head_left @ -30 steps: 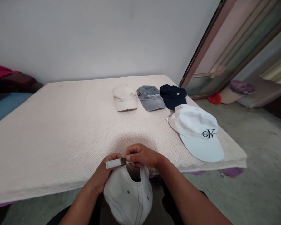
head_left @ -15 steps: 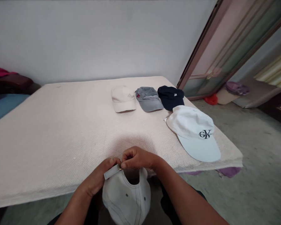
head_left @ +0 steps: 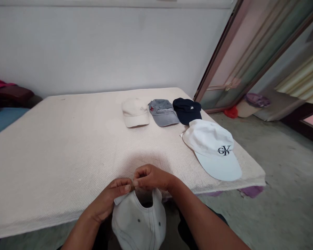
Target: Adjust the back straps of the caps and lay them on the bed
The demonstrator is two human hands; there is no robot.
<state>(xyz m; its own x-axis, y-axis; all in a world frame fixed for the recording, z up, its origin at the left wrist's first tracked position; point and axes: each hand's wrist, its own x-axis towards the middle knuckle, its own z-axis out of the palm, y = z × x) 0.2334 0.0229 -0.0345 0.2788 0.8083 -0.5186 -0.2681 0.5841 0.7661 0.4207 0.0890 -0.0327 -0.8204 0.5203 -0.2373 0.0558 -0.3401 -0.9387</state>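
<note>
A pale grey-white baseball cap [head_left: 139, 222] hangs in front of me at the table's near edge, its back opening facing up. My left hand [head_left: 114, 194] is closed on the cap's back strap at the left of the opening, the thumb lying over it. Right beside it, my right hand [head_left: 150, 177] pinches at the same strap end, fingertips close to the left ones. The fingers hide the buckle area. Part of the strap [head_left: 120, 198] shows below the left hand.
On the cloth-covered table [head_left: 54, 156] lie a cream cap [head_left: 135, 113], a grey cap [head_left: 163, 113], a navy cap [head_left: 187, 110] and a white cap with dark letters [head_left: 211, 149]. A bin [head_left: 250, 106] stands on the floor at right, beside a sliding door.
My left thumb has shifted over the strap, covering the clasp and most of the strap that showed before. Both hands stay at the cap's back opening. The view has shifted slightly.
</note>
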